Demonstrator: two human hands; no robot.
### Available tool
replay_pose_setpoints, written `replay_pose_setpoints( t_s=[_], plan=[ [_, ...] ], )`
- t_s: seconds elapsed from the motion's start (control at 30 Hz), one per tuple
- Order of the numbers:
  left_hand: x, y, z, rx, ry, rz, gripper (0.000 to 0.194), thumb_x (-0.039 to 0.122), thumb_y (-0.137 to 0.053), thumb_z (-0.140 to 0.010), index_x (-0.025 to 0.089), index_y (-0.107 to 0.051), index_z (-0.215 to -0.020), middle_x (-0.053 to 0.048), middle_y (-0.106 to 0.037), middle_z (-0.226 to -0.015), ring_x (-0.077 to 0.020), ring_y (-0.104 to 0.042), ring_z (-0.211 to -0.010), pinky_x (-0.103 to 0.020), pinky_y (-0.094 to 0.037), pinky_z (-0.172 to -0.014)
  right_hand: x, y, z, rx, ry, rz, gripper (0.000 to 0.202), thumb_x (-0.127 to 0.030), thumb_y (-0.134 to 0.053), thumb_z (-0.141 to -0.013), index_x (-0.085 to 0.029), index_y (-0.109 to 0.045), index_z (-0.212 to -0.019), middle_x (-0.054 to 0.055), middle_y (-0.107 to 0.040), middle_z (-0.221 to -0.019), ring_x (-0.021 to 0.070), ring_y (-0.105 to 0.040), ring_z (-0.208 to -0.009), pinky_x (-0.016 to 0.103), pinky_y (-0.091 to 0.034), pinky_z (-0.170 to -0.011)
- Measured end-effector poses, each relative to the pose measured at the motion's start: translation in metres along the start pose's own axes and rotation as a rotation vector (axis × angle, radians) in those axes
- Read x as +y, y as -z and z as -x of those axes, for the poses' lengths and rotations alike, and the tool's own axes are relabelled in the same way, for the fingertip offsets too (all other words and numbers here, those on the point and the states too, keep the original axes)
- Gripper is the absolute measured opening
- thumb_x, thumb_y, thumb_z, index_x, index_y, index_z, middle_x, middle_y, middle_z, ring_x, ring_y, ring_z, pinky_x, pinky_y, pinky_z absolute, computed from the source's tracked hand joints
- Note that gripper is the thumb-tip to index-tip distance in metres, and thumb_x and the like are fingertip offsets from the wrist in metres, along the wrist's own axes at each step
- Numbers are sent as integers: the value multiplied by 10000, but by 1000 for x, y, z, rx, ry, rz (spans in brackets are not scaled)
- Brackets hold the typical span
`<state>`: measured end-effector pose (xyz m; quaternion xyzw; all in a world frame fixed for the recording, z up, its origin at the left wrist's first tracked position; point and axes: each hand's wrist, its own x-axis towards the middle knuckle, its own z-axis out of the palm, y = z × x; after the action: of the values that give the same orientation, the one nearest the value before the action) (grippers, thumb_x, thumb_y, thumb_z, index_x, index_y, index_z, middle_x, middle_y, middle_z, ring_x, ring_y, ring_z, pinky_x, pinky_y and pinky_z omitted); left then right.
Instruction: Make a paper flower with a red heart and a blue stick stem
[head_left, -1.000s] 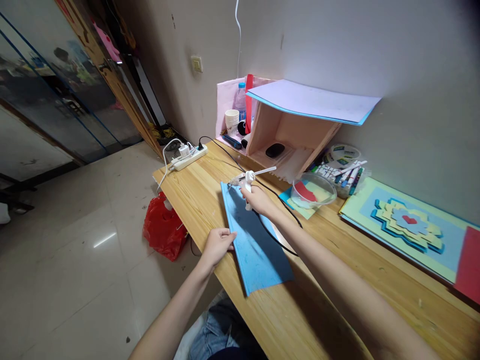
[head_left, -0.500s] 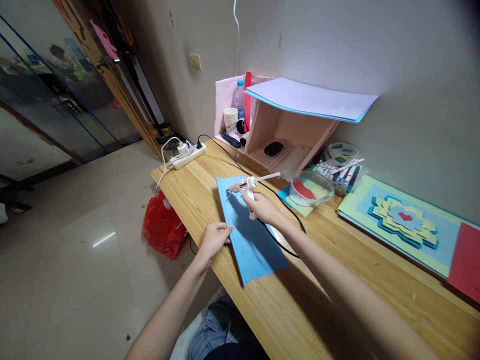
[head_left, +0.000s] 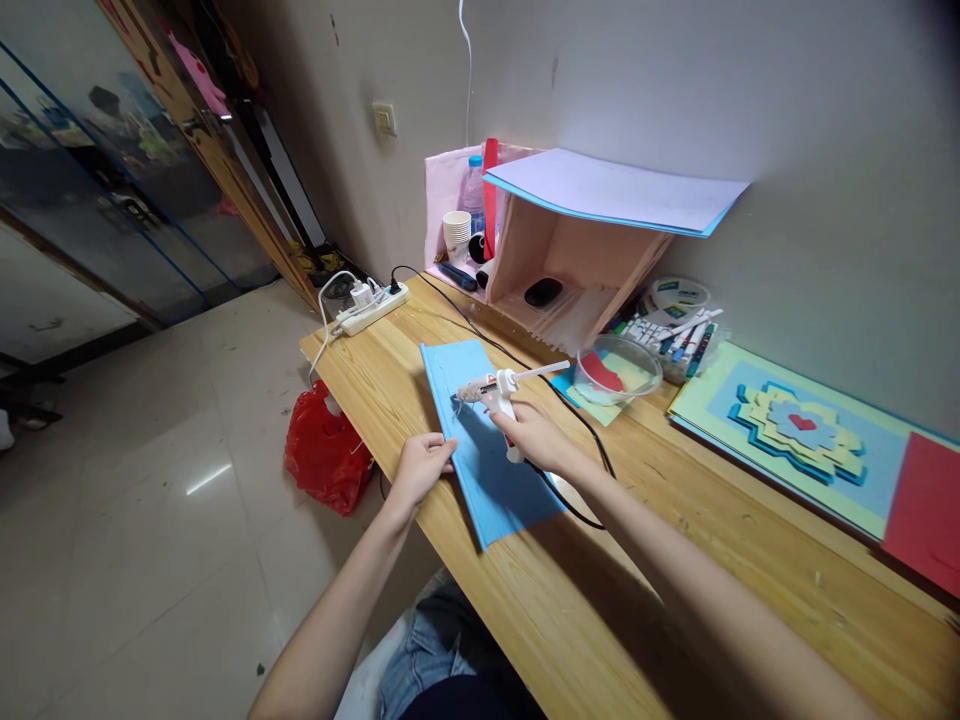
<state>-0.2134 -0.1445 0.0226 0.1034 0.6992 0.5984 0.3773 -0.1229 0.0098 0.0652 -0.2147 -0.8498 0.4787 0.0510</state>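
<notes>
A white hot glue gun (head_left: 499, 390), with a clear glue stick (head_left: 544, 369) poking out of its back, is gripped in my right hand (head_left: 531, 432). Its nozzle points left, close above the blue sheet (head_left: 499, 480); I cannot tell whether it touches. A thin line of glue shows on the sheet's upper left part. My left hand (head_left: 426, 465) pinches the sheet's left edge, thumb on top and fingers partly hidden. The sheet lies near the table's front edge, tilted a little up on the left.
The black cord (head_left: 480, 330) runs across the wooden table (head_left: 675, 560) to a power strip (head_left: 375, 308). Behind stand a pink cardboard box (head_left: 585, 250), a clear plastic bowl (head_left: 634, 385) and markers (head_left: 682, 335). A layered paper flower (head_left: 799, 425) lies at right. A red bag (head_left: 326, 450) sits below.
The glue gun in my right hand has moved down along the sheet, toward me. Glue now shows above the nozzle. My left hand keeps its hold, and the view has shifted slightly.
</notes>
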Motion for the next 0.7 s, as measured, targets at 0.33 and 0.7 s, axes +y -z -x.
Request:
replay_pose_setpoints(
  t_s=[0.33,0.7],
  plan=[
    [1,2,-1,25,-8,1,317,415,-697,-609,107,-623,-610,-25,-625,-579,-110,-585,-544,-203,-482,-558,0,6,22,-74,-53,-20,316,-411,-386,-822,-183,-435,-608,-16,-497,-550,125,-489,-522,226,-337,-513],
    [1,3,-5,70,-8,16,272,361,-707,-608,120,-593,-554,-7,-603,-528,-94,-571,-512,-181,-479,-537,12,5,38,-94,-87,-18,333,-426,-392,-819,-168,-557,-689,2,-546,-620,142,-521,-577,231,-365,-531]
  ],
)
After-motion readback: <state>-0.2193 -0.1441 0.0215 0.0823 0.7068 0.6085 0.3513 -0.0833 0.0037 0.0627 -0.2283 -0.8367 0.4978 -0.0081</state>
